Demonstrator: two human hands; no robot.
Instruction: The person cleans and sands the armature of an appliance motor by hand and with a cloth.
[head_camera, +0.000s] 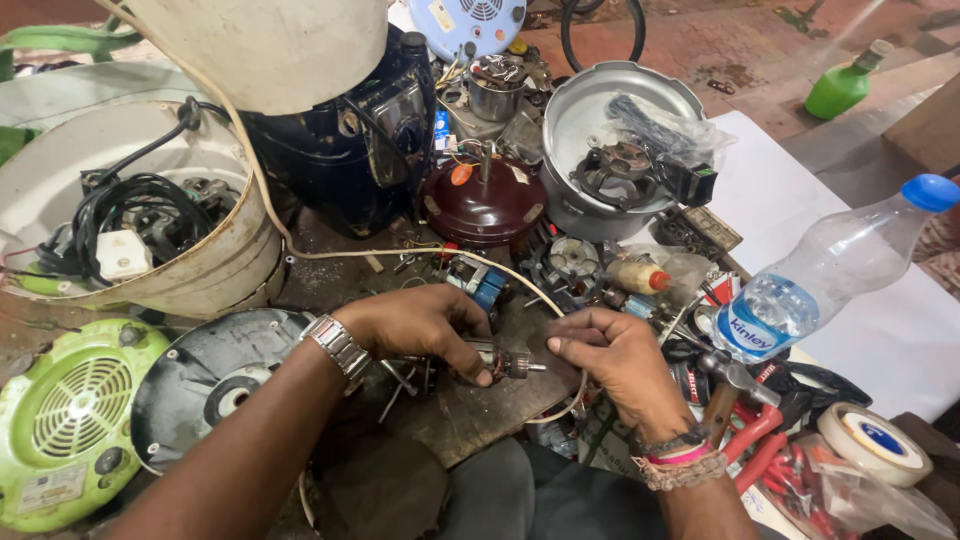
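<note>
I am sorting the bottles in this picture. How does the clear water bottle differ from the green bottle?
The clear water bottle is see-through plastic with a blue cap; the green bottle is opaque green with a pale cap. The clear water bottle lies tilted among tools near the right hand; the green bottle sits far back on the ground. The clear one looks larger in the view. Both are capped and lean over.

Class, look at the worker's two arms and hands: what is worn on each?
The left hand has a silver metal watch with a link band on its wrist. The right hand wears several bracelets on its wrist: a dark beaded one, a pink band and a pale woven one. Both forearms are bare, with no sleeves or gloves showing.
</note>
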